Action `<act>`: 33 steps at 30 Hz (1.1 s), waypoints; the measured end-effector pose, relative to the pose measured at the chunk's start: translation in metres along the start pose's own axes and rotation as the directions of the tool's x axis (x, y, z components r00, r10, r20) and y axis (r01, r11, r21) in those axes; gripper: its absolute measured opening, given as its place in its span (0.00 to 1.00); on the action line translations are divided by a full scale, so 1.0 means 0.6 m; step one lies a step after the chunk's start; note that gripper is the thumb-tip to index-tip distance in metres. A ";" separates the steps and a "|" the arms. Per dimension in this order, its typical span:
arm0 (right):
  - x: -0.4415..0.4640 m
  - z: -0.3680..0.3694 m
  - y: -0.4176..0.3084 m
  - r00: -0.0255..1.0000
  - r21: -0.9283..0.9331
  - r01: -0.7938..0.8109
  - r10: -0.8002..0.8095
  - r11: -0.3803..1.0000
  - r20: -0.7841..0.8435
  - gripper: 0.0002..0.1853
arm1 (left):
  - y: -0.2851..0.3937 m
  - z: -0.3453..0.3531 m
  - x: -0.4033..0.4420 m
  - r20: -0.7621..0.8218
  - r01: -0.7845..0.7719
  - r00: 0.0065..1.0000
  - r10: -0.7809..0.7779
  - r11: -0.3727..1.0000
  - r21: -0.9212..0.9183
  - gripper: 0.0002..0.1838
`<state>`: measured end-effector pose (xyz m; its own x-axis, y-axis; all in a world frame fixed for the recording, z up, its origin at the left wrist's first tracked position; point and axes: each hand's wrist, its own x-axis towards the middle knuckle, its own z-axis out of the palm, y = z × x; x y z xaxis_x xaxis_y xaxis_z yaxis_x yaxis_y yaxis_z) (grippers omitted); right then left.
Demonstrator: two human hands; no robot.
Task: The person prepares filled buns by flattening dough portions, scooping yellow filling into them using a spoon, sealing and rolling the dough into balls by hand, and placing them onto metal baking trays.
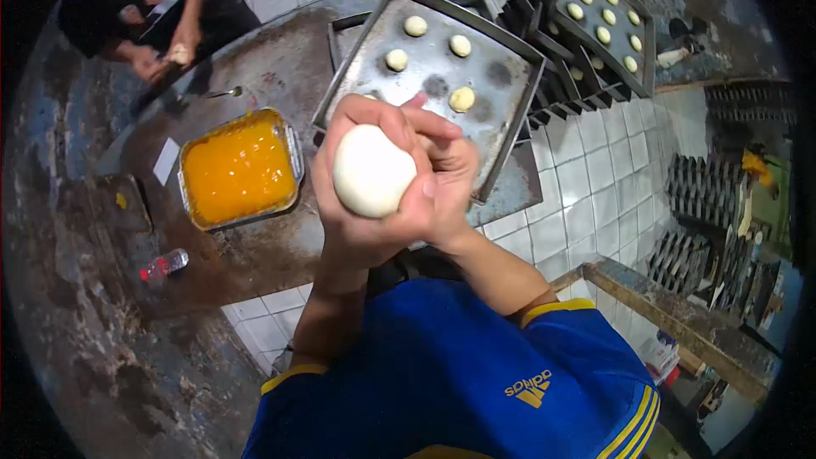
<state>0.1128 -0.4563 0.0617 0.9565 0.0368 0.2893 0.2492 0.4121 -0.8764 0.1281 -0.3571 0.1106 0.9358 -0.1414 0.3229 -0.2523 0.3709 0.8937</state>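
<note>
My left hand [336, 225] is closed around a large, smooth, pale ball of dough [371, 172], which bulges out between the fingers, close to the camera. Pressed against its right side is my right hand [449, 157], fingers curled inward; whatever lies between them is hidden. Behind both hands is a metal baking tray [408, 8] carrying several small dough balls [460, 45], partly covered by the hands. A foil-like rectangular pan of glossy orange filling [240, 166] stands to the left on the worn table [280, 259].
A co-worker's hands [174, 55] hold a small piece at the upper left. A spoon [225, 93] and a small bottle [164, 264] lie around the orange pan. At upper right, another tray of dough balls [586, 13] rests on stacked dark trays [544, 76].
</note>
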 end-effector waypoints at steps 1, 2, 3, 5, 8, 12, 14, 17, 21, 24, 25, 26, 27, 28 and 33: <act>0.008 -0.015 -0.010 0.997 -0.064 0.055 -0.058 0.996 -0.047 0.19 | -0.012 0.010 0.008 0.011 0.012 1.000 -0.012 1.000 -0.006 0.19; 0.015 -0.029 -0.021 0.989 -0.132 0.103 -0.115 0.986 -0.093 0.18 | -0.022 0.013 0.016 -0.024 0.007 1.000 -0.008 0.999 -0.035 0.21; 0.023 -0.057 -0.047 0.991 -0.024 -0.124 0.125 0.992 0.047 0.19 | -0.031 0.011 0.023 -0.064 0.003 0.998 -0.007 0.998 -0.061 0.23; 0.007 -0.092 -0.041 0.942 -0.074 -0.314 0.321 0.946 0.101 0.22 | -0.054 0.015 0.034 -0.095 -0.022 0.995 0.012 0.995 -0.102 0.27; 0.005 -0.113 -0.021 0.948 0.056 -0.286 0.291 0.957 -0.129 0.15 | -0.099 0.054 0.042 -0.035 -0.039 0.999 0.038 0.999 -0.023 0.26; 0.055 -0.216 -0.035 0.837 -0.506 -0.223 0.430 0.833 0.338 0.07 | -0.162 0.016 0.053 -0.174 0.210 0.969 -0.176 0.958 0.197 0.24; 0.059 -0.256 -0.044 0.883 -0.605 -0.371 0.470 0.704 0.005 0.13 | -0.239 -0.023 0.057 -0.126 0.143 0.988 -0.094 0.870 0.472 0.27; 0.079 -0.286 0.001 0.916 -0.427 -0.384 0.395 0.819 -0.066 0.21 | -0.359 -0.026 0.041 0.007 0.377 0.914 -0.406 0.854 0.358 0.30; 0.105 -0.339 0.068 0.939 -0.696 -0.213 0.340 0.685 0.046 0.26 | -0.403 -0.008 0.089 0.110 0.273 0.907 -0.406 0.766 0.582 0.33; 0.130 -0.385 0.127 0.890 -0.628 -0.360 0.456 0.690 -0.009 0.23 | -0.454 -0.027 0.110 0.134 0.203 0.912 -0.388 0.711 0.673 0.35; 0.143 -0.405 0.155 0.875 -0.659 -0.376 0.484 0.651 -0.020 0.23 | -0.465 -0.039 0.112 0.131 0.283 0.880 -0.457 0.725 0.627 0.45; 0.152 -0.423 0.186 0.860 -0.688 -0.389 0.509 0.612 -0.033 0.23 | -0.492 -0.063 0.102 0.161 0.199 0.904 -0.396 0.723 0.662 0.55; 0.159 -0.432 0.212 0.849 -0.724 -0.404 0.523 0.560 -0.070 0.23 | -0.497 -0.082 0.093 0.058 0.279 0.907 -0.418 0.697 0.661 0.59; 0.157 -0.450 0.254 0.848 -0.723 -0.401 0.527 0.562 -0.060 0.23 | -0.492 -0.101 0.080 0.003 0.310 0.908 -0.419 0.676 0.668 0.60; 0.130 -0.460 0.371 0.834 -0.971 0.230 0.503 0.058 0.228 0.37 | -0.428 -0.191 -0.039 -0.194 0.400 0.911 -0.363 0.673 0.623 0.57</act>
<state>0.2845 -0.6128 -0.2173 0.8884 0.4452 -0.1118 0.3819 -0.8519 -0.3583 0.1993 -0.3442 -0.1623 0.9922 -0.0857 -0.0903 0.0514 -0.3786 0.9241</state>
